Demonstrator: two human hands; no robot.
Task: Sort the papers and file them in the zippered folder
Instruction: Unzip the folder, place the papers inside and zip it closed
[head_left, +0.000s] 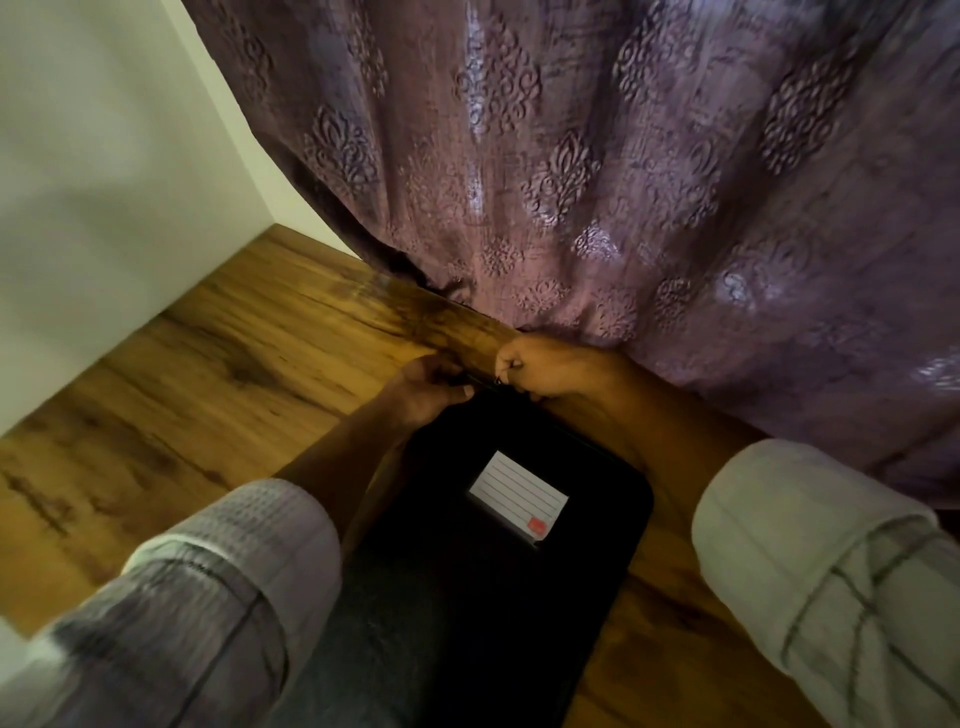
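Observation:
A black zippered folder (467, 587) lies flat on the wooden table (218, 364), its long side running away from me. A white lined label (517, 493) with a small red mark sits on its cover. My left hand (428, 387) grips the folder's far edge with curled fingers. My right hand (540, 366) is beside it at the far corner and pinches what looks like the small zipper pull. No loose papers are in view.
A purple patterned curtain (623, 182) hangs down to the table's far edge, right behind my hands. A white wall (104, 182) borders the table on the left. My light checked sleeves cover both forearms at the bottom.

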